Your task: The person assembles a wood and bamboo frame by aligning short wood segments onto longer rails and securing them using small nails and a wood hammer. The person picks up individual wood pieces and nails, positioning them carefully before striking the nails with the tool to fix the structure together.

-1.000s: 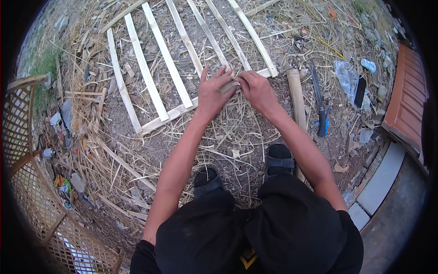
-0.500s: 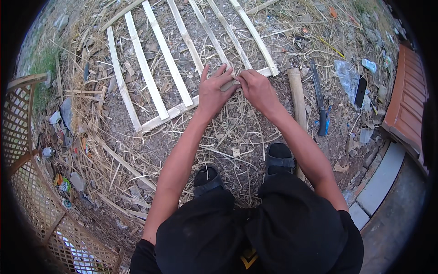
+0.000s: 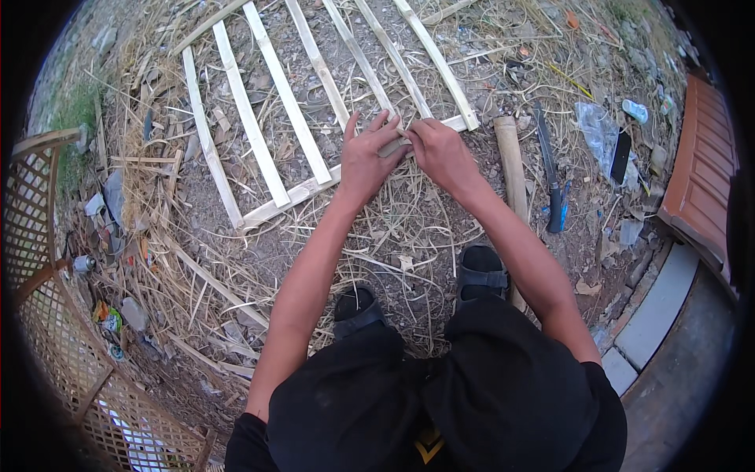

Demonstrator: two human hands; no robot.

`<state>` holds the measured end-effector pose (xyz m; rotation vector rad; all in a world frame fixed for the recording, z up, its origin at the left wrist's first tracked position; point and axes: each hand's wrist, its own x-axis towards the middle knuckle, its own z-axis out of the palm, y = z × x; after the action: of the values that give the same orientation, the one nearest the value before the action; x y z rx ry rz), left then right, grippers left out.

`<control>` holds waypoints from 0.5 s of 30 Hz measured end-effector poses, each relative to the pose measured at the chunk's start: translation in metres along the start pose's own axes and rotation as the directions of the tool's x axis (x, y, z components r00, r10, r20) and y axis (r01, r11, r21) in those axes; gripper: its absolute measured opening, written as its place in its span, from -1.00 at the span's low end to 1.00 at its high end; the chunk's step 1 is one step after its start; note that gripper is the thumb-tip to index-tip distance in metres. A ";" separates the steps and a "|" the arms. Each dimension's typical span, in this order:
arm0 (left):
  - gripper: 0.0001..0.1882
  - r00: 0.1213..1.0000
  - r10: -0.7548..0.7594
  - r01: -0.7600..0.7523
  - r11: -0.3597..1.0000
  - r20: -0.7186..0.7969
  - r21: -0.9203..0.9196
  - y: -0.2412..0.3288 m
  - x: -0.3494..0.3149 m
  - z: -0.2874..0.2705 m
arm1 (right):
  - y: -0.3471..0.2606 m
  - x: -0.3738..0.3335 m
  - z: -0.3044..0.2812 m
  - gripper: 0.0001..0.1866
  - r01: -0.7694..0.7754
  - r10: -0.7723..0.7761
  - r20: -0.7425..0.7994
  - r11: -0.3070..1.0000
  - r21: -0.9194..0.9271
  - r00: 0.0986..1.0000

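A frame of pale wooden slats (image 3: 271, 110) lies on the ground ahead of me, the near slat ends resting across a crosspiece (image 3: 303, 191). Both hands meet over that crosspiece, right of its middle. My left hand (image 3: 370, 155) lies across it, thumb and forefinger closed near a slat's end while the other fingers are slightly raised. Beside it, my right hand (image 3: 443, 156) has thumb and fingertips pinched together at the same spot. Whatever lies between the fingertips is mostly hidden and too small to name.
To the right lie a thick wooden stick (image 3: 513, 167), a long dark-bladed knife (image 3: 548, 157), a clear plastic bag (image 3: 598, 130) and a black phone-like slab (image 3: 621, 157). Woven lattice (image 3: 59, 330) stands at the left. Shavings litter the ground. Reddish corrugated sheet (image 3: 700, 173) edges the right.
Hardly anything differs. Both hands keep their place at the crosspiece, and the view has shifted very slightly.
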<state>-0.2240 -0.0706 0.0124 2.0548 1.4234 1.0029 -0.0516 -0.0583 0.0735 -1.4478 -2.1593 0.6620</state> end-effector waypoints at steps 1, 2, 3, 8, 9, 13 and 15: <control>-0.68 1.000 0.000 0.000 1.000 0.000 -0.001 0.001 0.001 0.000 | 0.002 0.000 0.001 -0.84 -0.003 0.003 -0.009 1.000 0.006 1.000; -0.68 1.000 0.001 -0.001 1.000 0.002 0.000 0.002 0.001 0.001 | 0.004 0.000 0.001 -0.86 -0.006 0.006 -0.018 1.000 0.012 1.000; -0.68 1.000 0.001 -0.001 1.000 0.004 0.004 0.001 0.001 0.001 | 0.003 0.000 0.001 -0.86 -0.006 0.006 -0.018 1.000 0.013 1.000; -0.71 1.000 -0.011 0.011 1.000 0.000 -0.017 0.000 0.000 0.002 | 0.000 -0.001 0.001 -0.83 0.020 -0.019 -0.024 1.000 0.008 1.000; -0.73 1.000 -0.021 0.021 0.999 -0.005 -0.031 -0.001 0.000 0.003 | -0.001 0.000 0.001 -0.83 0.019 -0.019 -0.024 1.000 0.007 1.000; -0.78 0.996 -0.083 0.079 0.993 -0.030 -0.092 -0.003 0.000 0.005 | 0.001 0.001 0.002 -0.85 0.017 -0.016 -0.036 0.998 0.053 0.999; -0.77 0.994 -0.113 0.113 0.983 0.012 -0.142 -0.003 0.001 0.005 | 0.006 0.001 0.005 -0.85 0.024 -0.021 -0.046 0.998 0.065 0.999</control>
<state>-0.2220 -0.0683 0.0073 1.8518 1.4067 1.0228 -0.0507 -0.0566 0.0659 -1.3892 -2.0969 0.6791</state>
